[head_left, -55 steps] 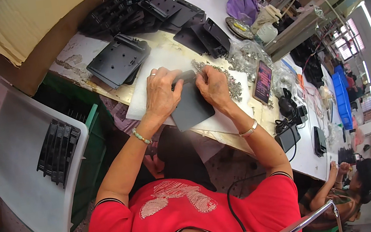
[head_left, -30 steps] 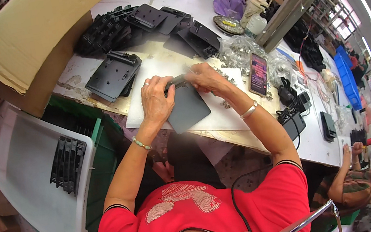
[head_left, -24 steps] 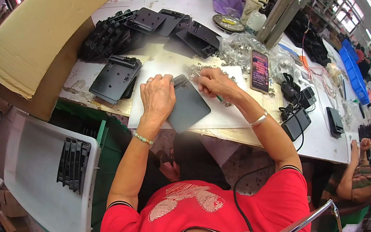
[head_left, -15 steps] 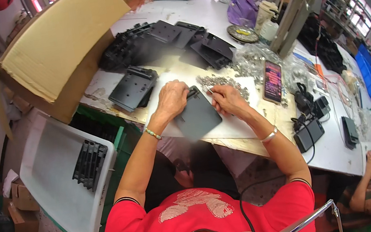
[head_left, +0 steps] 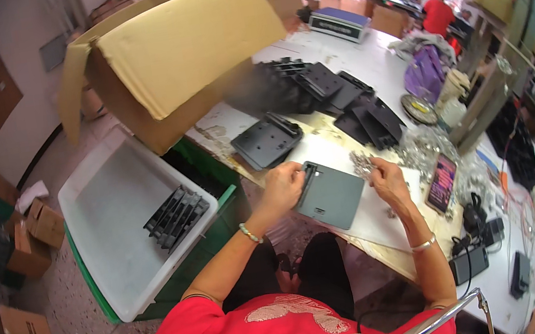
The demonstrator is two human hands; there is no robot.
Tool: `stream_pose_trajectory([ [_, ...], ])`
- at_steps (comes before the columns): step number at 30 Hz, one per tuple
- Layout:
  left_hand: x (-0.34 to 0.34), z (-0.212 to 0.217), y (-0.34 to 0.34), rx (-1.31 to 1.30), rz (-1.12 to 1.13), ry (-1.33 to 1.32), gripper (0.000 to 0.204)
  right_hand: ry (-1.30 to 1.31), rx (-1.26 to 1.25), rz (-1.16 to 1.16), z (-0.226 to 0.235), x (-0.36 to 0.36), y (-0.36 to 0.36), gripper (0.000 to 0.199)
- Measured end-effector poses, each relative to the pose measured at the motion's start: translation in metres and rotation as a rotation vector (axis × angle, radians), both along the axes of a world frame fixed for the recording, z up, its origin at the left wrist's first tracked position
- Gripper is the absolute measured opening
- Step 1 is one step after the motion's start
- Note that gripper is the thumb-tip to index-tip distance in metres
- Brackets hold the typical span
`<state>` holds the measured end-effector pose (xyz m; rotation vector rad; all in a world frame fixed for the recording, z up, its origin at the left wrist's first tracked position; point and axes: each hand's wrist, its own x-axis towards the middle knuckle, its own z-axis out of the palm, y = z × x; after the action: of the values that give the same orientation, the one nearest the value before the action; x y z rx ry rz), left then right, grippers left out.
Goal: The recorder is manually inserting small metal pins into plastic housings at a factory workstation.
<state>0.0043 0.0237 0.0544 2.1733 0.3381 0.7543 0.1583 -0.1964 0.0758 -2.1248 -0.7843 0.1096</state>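
A flat dark grey plastic panel with a raised black strip along one edge lies on a white sheet at the table's near edge. My left hand grips the panel at its far left corner, fingers closed on the edge. To the right of the panel, apart from it, my right hand has its thumb and fingers pinched together beside a pile of small metal parts. Whatever lies between those fingertips is too small to make out.
Left of my left hand are stacked black panels; more dark panels lie beyond. An open cardboard box and a white tray holding black parts stand at left. A phone and plastic bags lie at right.
The view has swung left. The panel has turned, so its black strip now faces my left hand. My right hand has moved away from the panel's far edge to the metal parts.
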Motion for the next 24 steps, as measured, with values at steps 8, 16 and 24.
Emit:
stream_pose_trajectory([
  [8, 0.014, -0.015, -0.011, -0.193, 0.169, -0.062, 0.021, 0.217, 0.047, 0.107, 0.031, -0.027, 0.022, 0.033],
  [16, 0.009, -0.015, -0.017, -0.266, 0.207, -0.063, 0.022, 0.142, -0.033, 0.254, 0.021, -0.052, 0.044, 0.031],
  [24, 0.003, 0.002, -0.014, -0.464, 0.182, 0.014, 0.047, -0.06, 0.051, 0.253, 0.002, -0.034, 0.065, 0.026],
])
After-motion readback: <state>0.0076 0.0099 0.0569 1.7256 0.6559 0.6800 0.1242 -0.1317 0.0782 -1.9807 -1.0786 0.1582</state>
